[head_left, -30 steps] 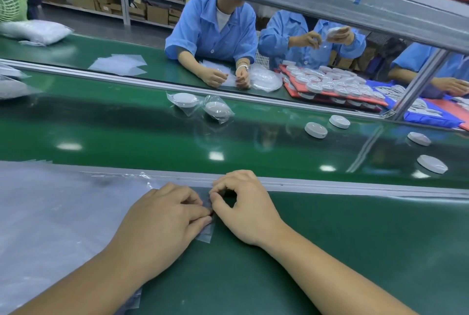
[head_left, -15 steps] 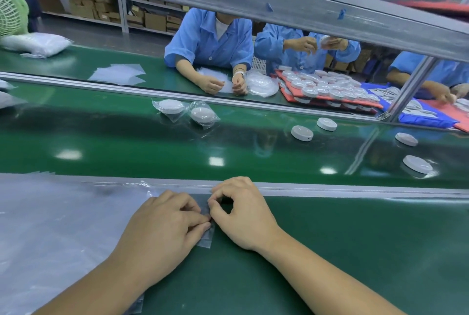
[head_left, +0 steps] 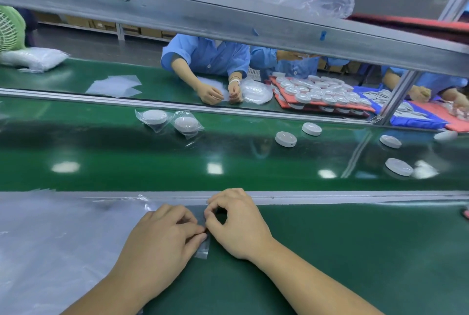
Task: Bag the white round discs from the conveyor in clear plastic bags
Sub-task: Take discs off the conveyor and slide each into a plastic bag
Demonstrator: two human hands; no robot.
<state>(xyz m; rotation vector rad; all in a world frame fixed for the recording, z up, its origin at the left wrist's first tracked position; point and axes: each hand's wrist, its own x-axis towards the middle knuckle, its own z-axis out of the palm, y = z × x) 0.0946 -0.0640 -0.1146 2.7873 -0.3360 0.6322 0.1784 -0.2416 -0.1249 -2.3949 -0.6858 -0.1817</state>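
- Still little change at the hands: left hand and right hand kept pinching one clear bag on the near table; its mouth looked unopened.
- White discs drifted left on the conveyor, none picked up.
- Bagging seemingly stalled at opening.

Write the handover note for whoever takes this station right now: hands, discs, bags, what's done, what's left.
Left hand: fingers pinch one clear bag flat on the near bench.
Right hand: thumb and fingers pinch the same bag's edge; nothing is in it.
Bag pile: lies to the left of the hands.
Done: two bagged discs lie on the conveyor, far side.
Left: at least four loose discs sit unbagged on the belt to the right. Likely next: open this bag and load one.
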